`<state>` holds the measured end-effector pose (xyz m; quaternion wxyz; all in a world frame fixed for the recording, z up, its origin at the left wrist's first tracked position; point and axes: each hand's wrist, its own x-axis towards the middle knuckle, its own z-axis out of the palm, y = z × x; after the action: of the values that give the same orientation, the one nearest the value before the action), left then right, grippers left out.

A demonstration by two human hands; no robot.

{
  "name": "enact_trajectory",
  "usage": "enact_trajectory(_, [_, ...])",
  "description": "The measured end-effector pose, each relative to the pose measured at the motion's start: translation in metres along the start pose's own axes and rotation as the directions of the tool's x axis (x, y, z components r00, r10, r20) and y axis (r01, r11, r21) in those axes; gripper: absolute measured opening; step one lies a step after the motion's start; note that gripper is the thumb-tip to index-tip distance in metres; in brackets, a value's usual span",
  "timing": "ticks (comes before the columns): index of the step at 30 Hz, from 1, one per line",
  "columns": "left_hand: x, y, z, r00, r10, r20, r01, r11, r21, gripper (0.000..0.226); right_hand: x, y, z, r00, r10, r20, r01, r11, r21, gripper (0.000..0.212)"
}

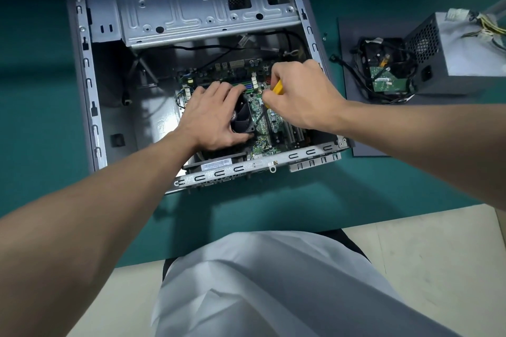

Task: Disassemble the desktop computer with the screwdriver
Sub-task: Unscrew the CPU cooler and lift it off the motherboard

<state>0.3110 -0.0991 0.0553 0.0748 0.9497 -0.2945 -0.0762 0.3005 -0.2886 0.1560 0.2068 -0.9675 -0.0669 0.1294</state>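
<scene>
White fabric [246,282] covers the lap nearest the camera. The desktop computer [93,117], an open grey sheet-metal case, lies on a green mat [41,90]. A barcode label [216,165] at the near rail is unreadable.

The left hand [216,117] rests on the black cooler fan [242,115] with fingers laid fairly straight. The right hand [301,93] grips the yellow-handled screwdriver [278,87], its dark shaft angled down to the fan's corner over the green motherboard [262,115].

Farther right, a perforated grey power supply [465,49] sits on a dark panel [356,117].
</scene>
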Motion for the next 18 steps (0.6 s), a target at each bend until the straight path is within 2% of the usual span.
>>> enact_trajectory(14, [-0.0002, 0.0011, -0.0001, 1.0, 0.0, -0.026, 0.0, 1.0, -0.009, 0.099, 0.0047, -0.0078, -0.0048, 0.999, -0.008, 0.032, 0.01, 0.997, -0.072, 0.022])
enact_trajectory(18, [-0.0005, 0.0009, -0.0002, 1.0, -0.003, -0.021, 0.003, 1.0, -0.01, 0.099, 0.0073, -0.0091, -0.0069, 0.994, 0.104, 0.03, -0.101, 0.992, -0.078, 0.025])
